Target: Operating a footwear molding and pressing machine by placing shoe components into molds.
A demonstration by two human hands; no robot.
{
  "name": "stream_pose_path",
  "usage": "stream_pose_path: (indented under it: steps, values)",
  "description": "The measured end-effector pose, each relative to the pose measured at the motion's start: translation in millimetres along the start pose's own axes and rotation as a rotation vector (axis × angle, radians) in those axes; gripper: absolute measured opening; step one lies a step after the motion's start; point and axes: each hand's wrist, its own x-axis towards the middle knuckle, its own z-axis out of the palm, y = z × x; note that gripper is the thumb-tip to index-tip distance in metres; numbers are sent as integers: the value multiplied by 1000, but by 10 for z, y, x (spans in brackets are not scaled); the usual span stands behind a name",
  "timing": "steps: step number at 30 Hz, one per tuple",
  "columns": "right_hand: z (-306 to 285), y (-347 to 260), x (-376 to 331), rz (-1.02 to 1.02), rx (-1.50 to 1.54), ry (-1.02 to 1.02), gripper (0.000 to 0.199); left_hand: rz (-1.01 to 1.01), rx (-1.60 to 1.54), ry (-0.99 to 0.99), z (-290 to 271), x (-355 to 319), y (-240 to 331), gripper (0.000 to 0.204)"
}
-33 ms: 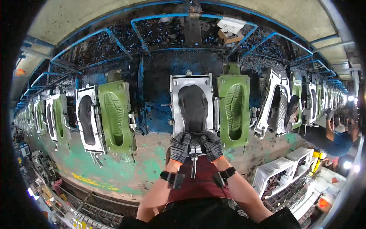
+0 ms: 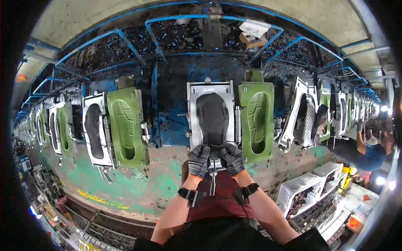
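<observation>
Left hand and right hand, both gloved, curled closed on heel end of dark sole seated in open metal mould directly ahead; best peeled evenly, both sides together.

White crates sit right; green mould lids hang left.

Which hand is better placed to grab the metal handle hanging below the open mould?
Roughly even, slight edge to the left. Both gloved hands rest on the mould's lower edge, left hand and right hand. The handle hangs between them, marginally nearer the left hand.
</observation>
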Motion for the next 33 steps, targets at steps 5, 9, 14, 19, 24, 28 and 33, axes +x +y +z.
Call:
stream_pose_path:
  steps: [5, 9, 14, 19, 24, 28, 33]
  values:
    - [-192, 63, -2, 158, -44, -85, 18, -32, 27, -31, -30, -34, -113, 17]
    - [-588, 333, -19, -606, -1295, -333, 49, -103, 375, -261, 44, 10, 446, 52]
    - [-297, -54, -385, -693, -1350, -406, 73, 176, 1365, -310, 24, 604, 615, 65]
    - [147, -77, -754, -464, -1543, -279, 100, 699, 1220, 128, 450, 622, 1172, 42]
    - [105, 395, -589, -375, -1356, -274, 80, 1104, 1534, -9, 927, 847, 910, 68]
    - [51, 535, -563, -445, -1307, -202, 98, 1046, 1498, -22, 973, 855, 966, 81]
    - [-95, 69, -554, -457, -1444, -314, 104, 905, 1424, 45, 1128, 951, 1080, 71]
